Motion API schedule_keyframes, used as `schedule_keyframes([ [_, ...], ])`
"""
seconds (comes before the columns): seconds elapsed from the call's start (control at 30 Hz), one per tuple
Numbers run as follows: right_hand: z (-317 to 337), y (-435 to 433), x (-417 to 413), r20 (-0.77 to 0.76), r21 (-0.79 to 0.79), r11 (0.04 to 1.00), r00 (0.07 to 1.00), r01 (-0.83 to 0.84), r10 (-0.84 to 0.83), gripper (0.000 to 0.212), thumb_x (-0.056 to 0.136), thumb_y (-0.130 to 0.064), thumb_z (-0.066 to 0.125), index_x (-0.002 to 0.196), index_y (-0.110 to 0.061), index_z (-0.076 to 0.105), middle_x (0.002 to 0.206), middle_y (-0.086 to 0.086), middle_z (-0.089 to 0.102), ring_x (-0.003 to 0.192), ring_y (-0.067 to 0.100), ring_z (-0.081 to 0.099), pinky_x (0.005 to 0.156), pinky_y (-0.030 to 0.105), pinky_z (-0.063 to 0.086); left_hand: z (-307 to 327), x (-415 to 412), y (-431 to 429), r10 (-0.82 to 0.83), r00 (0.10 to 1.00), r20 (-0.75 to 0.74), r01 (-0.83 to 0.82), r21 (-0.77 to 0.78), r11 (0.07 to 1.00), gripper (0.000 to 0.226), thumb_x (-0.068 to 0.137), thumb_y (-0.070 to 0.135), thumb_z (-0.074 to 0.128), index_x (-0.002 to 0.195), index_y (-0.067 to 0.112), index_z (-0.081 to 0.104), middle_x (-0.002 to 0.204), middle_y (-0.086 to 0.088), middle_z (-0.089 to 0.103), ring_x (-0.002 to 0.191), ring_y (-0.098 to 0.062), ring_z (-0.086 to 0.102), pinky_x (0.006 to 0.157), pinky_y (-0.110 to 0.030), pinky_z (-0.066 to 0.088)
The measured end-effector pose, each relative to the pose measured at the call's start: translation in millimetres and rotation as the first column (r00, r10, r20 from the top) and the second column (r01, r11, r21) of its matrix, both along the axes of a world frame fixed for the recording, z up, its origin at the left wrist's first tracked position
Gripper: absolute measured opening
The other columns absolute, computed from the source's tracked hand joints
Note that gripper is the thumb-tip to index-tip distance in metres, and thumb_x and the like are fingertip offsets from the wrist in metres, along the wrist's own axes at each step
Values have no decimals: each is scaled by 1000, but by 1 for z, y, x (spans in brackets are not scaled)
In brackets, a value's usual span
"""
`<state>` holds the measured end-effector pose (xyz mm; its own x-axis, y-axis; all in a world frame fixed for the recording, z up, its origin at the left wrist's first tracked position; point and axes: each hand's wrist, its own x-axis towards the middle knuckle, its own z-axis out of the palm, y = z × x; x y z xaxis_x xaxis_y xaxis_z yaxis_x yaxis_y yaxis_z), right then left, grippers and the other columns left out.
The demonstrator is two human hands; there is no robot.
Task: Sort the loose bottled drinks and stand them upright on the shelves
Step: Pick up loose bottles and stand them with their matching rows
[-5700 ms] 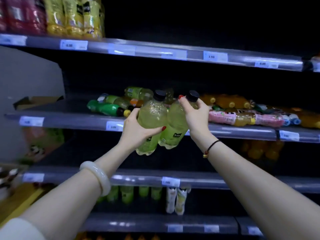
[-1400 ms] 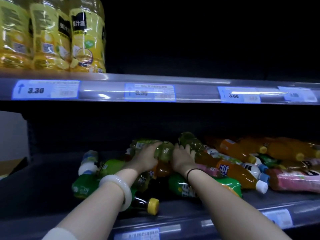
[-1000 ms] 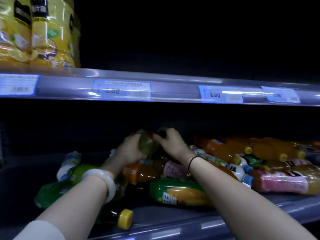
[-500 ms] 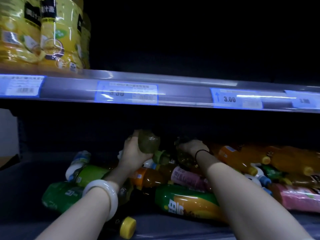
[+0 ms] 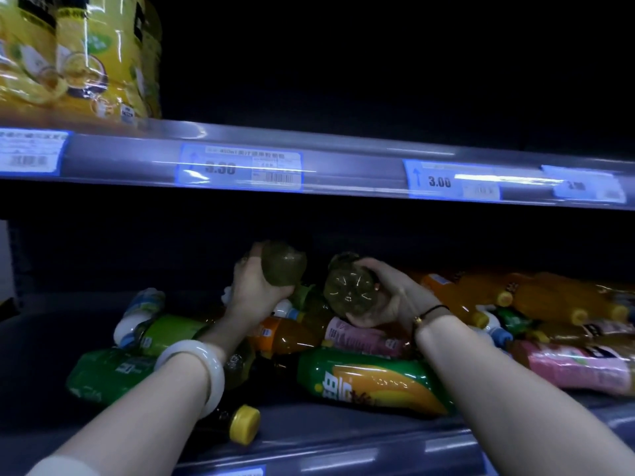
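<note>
Middle price tag [image 5: 239, 167] on upper shelf edge [image 5: 350, 166]: 3.00, with a barcode; small print too blurred to read
Right price tag [image 5: 450, 182]: 3.00, beside an up arrow
Far-right price tag [image 5: 588, 185]: blurred, unreadable
Left price tag [image 5: 31, 153]: unreadable

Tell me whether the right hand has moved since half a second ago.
Yes. The right hand has come up out of the pile holding a greenish bottle bottom-first, toward the price-tag shelf edge.
</note>
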<state>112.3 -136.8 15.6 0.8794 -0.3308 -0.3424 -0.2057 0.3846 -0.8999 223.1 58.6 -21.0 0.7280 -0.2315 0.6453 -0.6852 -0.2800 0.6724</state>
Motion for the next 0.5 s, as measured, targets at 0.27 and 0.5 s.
schedule_keyframes([
  [0.27, -6, 27, -31, 247, 21, 990, 960, -138, 128, 73, 60, -26, 74, 129, -14, 55, 131, 14, 59, 120, 35, 55, 96, 55, 44, 29, -44, 8, -97, 990, 104, 109, -123, 986, 61, 61, 15, 87, 113, 12, 56, 99, 5, 59, 93, -9, 55, 75, -15, 38],
  [0.5, -1, 75, -60, 397, 147, 986, 918, -74, 10, 56, 71, -41, 73, 113, -5, 64, 96, 20, 69, 87, 32, 67, 84, 48, 53, 36, -79, 26, -77, 996, 51, 87, -233, 969, 82, 55, 21, 90, 125, 11, 50, 122, -12, 59, 113, -26, 55, 95, -36, 47],
])
